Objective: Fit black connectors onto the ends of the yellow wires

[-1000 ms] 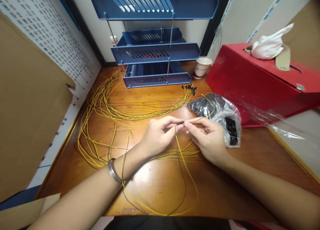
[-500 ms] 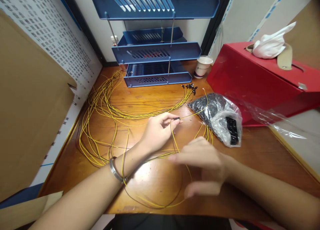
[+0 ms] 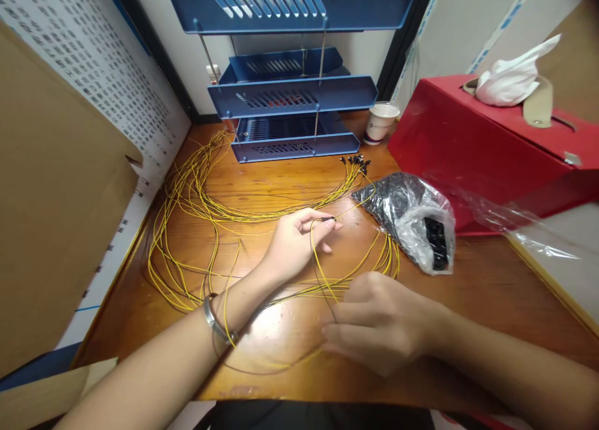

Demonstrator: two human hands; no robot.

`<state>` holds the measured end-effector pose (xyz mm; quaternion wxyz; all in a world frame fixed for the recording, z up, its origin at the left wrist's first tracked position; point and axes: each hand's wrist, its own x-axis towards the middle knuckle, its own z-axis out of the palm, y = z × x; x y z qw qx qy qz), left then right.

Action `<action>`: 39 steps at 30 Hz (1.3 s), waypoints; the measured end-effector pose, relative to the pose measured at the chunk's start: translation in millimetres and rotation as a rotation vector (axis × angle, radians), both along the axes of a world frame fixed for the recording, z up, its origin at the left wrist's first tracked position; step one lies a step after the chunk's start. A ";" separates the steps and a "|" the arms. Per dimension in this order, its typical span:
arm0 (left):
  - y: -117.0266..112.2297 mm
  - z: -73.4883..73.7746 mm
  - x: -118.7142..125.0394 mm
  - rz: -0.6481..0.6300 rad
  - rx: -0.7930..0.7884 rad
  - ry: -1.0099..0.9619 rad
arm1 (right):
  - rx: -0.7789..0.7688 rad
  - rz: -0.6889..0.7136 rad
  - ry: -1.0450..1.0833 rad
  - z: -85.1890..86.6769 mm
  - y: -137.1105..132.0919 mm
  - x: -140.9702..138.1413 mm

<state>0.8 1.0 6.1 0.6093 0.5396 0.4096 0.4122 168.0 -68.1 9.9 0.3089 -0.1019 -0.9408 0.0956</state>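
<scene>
Between the thumb and fingers of my left hand (image 3: 297,239) is a small black connector (image 3: 329,218). A thin yellow wire runs from it toward the plastic bag, and yellow and dark wires (image 3: 322,274) drop from it to my right hand (image 3: 381,324). My right hand is closed around these wires, its fingertips partly blurred. A loop of the wires hangs between the right hand and my left wrist, which wears a metal bracelet. Behind the left hand lies a bundle of yellow and dark wires (image 3: 262,216), with black connectors (image 3: 358,163) clustered at its right end.
A clear plastic bag of black parts (image 3: 402,218) lies right of the hands, yellow wires (image 3: 387,255) beside it. A blue tiered tray (image 3: 294,146), a paper cup (image 3: 380,124) and a red box (image 3: 468,149) with tissue stand behind. Cardboard (image 3: 56,199) leans at left.
My right hand has gone from spread fingers to closed on the wires, and has pulled them slightly down. The wire's far end has swung left and down.
</scene>
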 end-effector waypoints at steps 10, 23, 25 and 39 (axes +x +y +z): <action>-1.1 -1.5 0.7 -0.016 0.026 0.002 | -0.027 -0.212 0.221 -6.2 0.4 0.8; 0.8 -3.6 0.1 -0.002 0.027 -0.008 | -0.069 0.037 -0.088 -0.3 -1.1 1.6; 1.5 -3.6 -0.2 0.000 0.023 -0.003 | -0.080 0.057 -0.106 -0.4 -0.3 1.8; 2.5 -4.4 -0.3 0.012 0.039 -0.002 | -0.231 -0.012 0.030 -3.3 0.6 1.1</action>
